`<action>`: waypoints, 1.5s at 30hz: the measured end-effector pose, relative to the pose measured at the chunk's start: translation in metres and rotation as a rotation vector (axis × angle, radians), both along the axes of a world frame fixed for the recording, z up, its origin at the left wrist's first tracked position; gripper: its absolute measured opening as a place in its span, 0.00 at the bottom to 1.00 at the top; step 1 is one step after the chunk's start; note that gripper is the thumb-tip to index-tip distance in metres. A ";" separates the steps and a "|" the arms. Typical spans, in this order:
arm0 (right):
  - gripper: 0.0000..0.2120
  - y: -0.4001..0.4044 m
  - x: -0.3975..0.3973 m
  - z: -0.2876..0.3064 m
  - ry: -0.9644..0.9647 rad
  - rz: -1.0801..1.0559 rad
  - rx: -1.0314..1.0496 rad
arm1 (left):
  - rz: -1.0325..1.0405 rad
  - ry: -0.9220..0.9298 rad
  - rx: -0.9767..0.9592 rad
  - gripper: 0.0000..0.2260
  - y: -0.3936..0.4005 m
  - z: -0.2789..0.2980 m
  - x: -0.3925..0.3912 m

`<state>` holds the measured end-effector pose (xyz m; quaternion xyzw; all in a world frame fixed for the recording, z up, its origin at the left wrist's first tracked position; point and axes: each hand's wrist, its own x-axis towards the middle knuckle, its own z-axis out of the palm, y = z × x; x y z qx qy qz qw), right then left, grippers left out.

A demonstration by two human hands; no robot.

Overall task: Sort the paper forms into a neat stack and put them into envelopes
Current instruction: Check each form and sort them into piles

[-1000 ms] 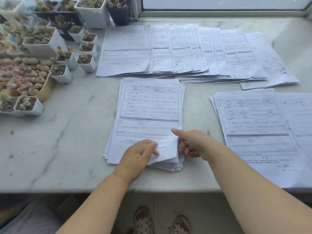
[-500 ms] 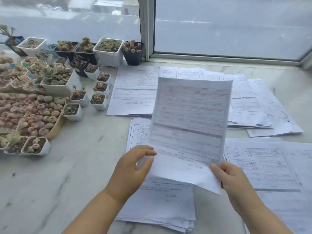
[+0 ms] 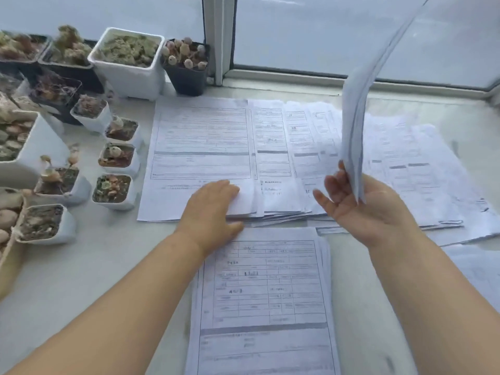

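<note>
While the right hand holds one paper form up in the air, the biggest thing to see is the pale marble sill that everything sits on. At the back of the sill is a window with a white frame.

Next biggest is the long row of forms. It is spread out like a fan, each sheet partly on top of the next one, and it lies just in front of the window frame. On the near side of that row, touching its front edge, lies a stack of forms with boxes and lines printed on it. A few more sheets peek in to the right of the stack, at the edge of the view.

To the left of the row stand lots of little plant pots. A big white pot and a dark pot stand at the back by the window. Small white pots sit in a line right beside the left edge of the row.

Now the hands. The left hand lies flat with straight fingers on the near corner of the first sheet in the row. It presses down and grips nothing. The right hand is above the middle of the row, palm turned up. Its thumb and fingers pinch the bottom edge of the held form. That form stands almost straight up and bends over to the right at the top.
</note>
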<state>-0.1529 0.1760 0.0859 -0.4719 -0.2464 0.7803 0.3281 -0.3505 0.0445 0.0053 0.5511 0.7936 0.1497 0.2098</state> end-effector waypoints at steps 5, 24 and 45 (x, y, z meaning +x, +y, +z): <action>0.20 0.025 -0.028 -0.020 0.000 0.099 -0.007 | 0.024 -0.051 0.100 0.19 -0.002 -0.011 -0.014; 0.06 0.030 -0.059 -0.061 -0.107 0.332 -0.086 | 0.116 0.102 0.158 0.23 0.007 -0.018 -0.002; 0.16 0.044 -0.028 -0.039 -0.967 0.498 0.861 | 1.222 -0.935 0.854 0.06 -0.005 -0.023 -0.003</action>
